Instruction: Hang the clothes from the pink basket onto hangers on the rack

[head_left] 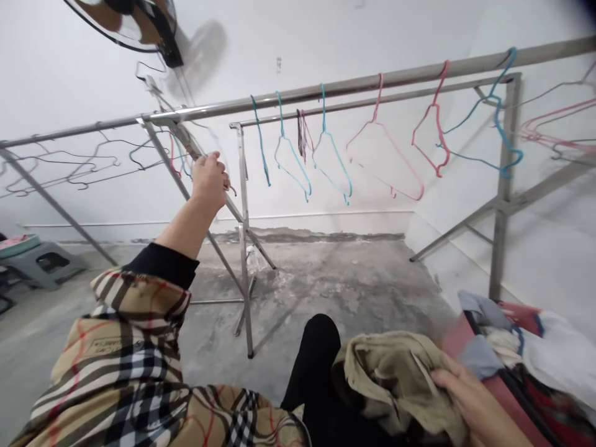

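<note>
Cloth in olive-khaki, a bunched garment (391, 372), lies over the person's dark-clad leg (321, 347), below and in front of the rack (298, 95). It looks soft and limp, probably light enough for one hand, with little to break; whether it is damp cannot be told. Its thicker folded edge looks like the surest place to hold, since the loose middle would likely sag and slide. The right hand (459, 388) has this garment pinched at its right side, the fingertips partly lost in the folds. The left hand (210, 180) is raised at the rack's slanting leg, fingers curled; what they close on is hidden, though a thin dark end shows just beside them. The garment's outside is matt and creased, with a paler rim around a shadowed hollow. Turquoise and pink hangers (282, 127) hang from the rack, and a pink basket (507, 403) of clothes stands near its right end.
</note>
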A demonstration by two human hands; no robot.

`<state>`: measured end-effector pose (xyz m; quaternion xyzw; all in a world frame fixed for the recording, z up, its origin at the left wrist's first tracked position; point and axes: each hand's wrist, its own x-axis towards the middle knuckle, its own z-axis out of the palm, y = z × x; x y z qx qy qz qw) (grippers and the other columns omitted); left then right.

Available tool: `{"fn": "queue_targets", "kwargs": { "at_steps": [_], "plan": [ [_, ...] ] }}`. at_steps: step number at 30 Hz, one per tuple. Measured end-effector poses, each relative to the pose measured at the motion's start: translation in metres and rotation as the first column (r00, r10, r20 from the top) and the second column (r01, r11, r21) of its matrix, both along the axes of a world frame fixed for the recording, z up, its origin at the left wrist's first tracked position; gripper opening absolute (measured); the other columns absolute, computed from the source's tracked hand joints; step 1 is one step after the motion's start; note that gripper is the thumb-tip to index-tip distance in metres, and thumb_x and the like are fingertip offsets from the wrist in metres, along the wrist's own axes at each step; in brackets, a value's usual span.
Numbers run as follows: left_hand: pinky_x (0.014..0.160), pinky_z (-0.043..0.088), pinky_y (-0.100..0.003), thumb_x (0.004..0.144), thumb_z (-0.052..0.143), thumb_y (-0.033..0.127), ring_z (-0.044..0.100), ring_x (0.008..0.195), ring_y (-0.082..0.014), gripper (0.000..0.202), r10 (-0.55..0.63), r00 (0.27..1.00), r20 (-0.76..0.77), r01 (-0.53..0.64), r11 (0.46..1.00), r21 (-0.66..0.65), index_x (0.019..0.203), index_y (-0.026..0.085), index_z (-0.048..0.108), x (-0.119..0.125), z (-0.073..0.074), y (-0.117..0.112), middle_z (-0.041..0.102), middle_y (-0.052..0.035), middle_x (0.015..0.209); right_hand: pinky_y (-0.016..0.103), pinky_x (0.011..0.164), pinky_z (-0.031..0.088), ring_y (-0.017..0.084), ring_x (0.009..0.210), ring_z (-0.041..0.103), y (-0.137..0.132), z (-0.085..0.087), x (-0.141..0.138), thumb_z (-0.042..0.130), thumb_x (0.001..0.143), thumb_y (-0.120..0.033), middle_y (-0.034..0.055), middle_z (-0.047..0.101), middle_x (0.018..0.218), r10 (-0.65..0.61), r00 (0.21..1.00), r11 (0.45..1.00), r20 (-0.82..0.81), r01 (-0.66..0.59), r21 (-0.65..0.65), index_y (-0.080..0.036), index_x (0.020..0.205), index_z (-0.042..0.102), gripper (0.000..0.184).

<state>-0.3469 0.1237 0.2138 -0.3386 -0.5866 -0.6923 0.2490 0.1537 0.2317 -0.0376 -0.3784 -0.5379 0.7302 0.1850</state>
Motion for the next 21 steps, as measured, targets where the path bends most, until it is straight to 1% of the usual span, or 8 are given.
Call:
{"fn": "queue_targets", "kwargs": {
  "at_steps": [2, 4, 8, 11, 13, 15, 17, 21],
  "plan": [
    [0.052, 0.032, -0.011, 0.104, 0.029, 0.027, 0.030, 0.042, -0.0005, 0.021, -0.098, 0.989, 0.113, 0.097, 0.995, 0.014, 0.094, 0.014, 0.042, 0.030, -0.022, 0.000, 0.027, 0.0125, 0.054, 0.036, 0.082, 0.055, 0.028, 0.093, 0.069, 0.000, 0.004, -0.005, 0.065, 0.063, -0.029, 0.0065, 0.075, 0.092, -0.023, 0.999, 0.999, -0.025, 0.023, 0.030, -0.019, 0.096, 0.073, 0.035],
    [0.046, 0.029, -0.011, 0.103, 0.033, 0.031, 0.030, 0.041, -0.0019, 0.019, -0.221, 0.963, 0.154, 0.204, 0.972, 0.121, 0.094, 0.017, 0.041, 0.074, -0.059, -0.003, 0.032, 0.0119, 0.055, 0.034, 0.082, 0.054, 0.027, 0.092, 0.068, 0.002, 0.007, -0.010, 0.062, 0.065, -0.026, 0.0052, 0.074, 0.089, -0.045, 0.997, 0.997, -0.056, 0.048, 0.059, -0.018, 0.096, 0.071, 0.034],
    [0.039, 0.031, -0.018, 0.096, 0.048, 0.048, 0.034, 0.039, -0.0064, 0.030, -0.353, 0.931, 0.092, 0.322, 0.914, 0.245, 0.085, 0.020, 0.046, 0.180, -0.163, -0.013, 0.040, 0.0100, 0.051, 0.031, 0.082, 0.053, 0.024, 0.092, 0.066, 0.010, 0.003, -0.016, 0.059, 0.065, -0.024, 0.0032, 0.072, 0.085, -0.089, 0.990, 0.987, -0.109, 0.103, 0.123, -0.019, 0.096, 0.068, 0.032],
    [0.042, 0.038, -0.020, 0.098, 0.042, 0.046, 0.042, 0.041, -0.0082, 0.029, -0.389, 0.912, 0.132, 0.373, 0.919, 0.126, 0.085, 0.021, 0.047, 0.248, -0.240, -0.019, 0.046, 0.0087, 0.052, 0.028, 0.079, 0.053, 0.023, 0.093, 0.065, 0.015, -0.003, -0.016, 0.058, 0.068, -0.026, 0.0026, 0.071, 0.088, -0.117, 0.986, 0.977, -0.119, 0.136, 0.162, -0.020, 0.098, 0.066, 0.031],
    [0.047, 0.043, -0.021, 0.098, 0.043, 0.039, 0.049, 0.044, -0.0083, 0.024, -0.445, 0.878, 0.175, 0.447, 0.894, 0.029, 0.085, 0.021, 0.049, 0.281, -0.280, -0.020, 0.050, 0.0072, 0.055, 0.028, 0.079, 0.052, 0.021, 0.093, 0.064, 0.016, -0.004, -0.016, 0.057, 0.073, -0.028, 0.0026, 0.070, 0.091, -0.100, 0.988, 0.970, -0.116, 0.122, 0.208, -0.021, 0.099, 0.065, 0.029],
    [0.050, 0.045, -0.021, 0.099, 0.042, 0.035, 0.053, 0.047, -0.0090, 0.021, -0.515, 0.828, 0.221, 0.545, 0.833, -0.101, 0.086, 0.020, 0.051, 0.303, -0.307, -0.020, 0.054, 0.0049, 0.057, 0.028, 0.081, 0.051, 0.020, 0.092, 0.063, 0.014, -0.003, -0.015, 0.059, 0.077, -0.032, 0.0025, 0.068, 0.093, -0.034, 0.994, 0.956, -0.102, 0.062, 0.286, -0.020, 0.101, 0.064, 0.027],
    [0.050, 0.047, -0.021, 0.099, 0.040, 0.035, 0.056, 0.049, -0.0103, 0.022, -0.590, 0.762, 0.266, 0.647, 0.701, -0.298, 0.090, 0.020, 0.054, 0.316, -0.320, -0.018, 0.057, 0.0026, 0.059, 0.029, 0.084, 0.051, 0.019, 0.094, 0.062, 0.009, -0.001, -0.017, 0.066, 0.078, -0.037, 0.0029, 0.067, 0.096, 0.076, 0.995, 0.928, -0.065, -0.047, 0.371, -0.019, 0.105, 0.061, 0.033],
    [0.053, 0.049, -0.023, 0.095, 0.044, 0.043, 0.061, 0.057, -0.0138, 0.027, -0.674, 0.655, 0.342, 0.717, 0.413, -0.562, 0.096, 0.020, 0.058, 0.331, -0.324, -0.007, 0.062, -0.0015, 0.066, 0.031, 0.086, 0.049, 0.021, 0.093, 0.062, -0.005, -0.003, -0.029, 0.078, 0.070, -0.043, 0.0032, 0.067, 0.098, 0.193, 0.975, 0.846, 0.111, -0.223, 0.485, -0.021, 0.114, 0.057, 0.053]
  ]
}}
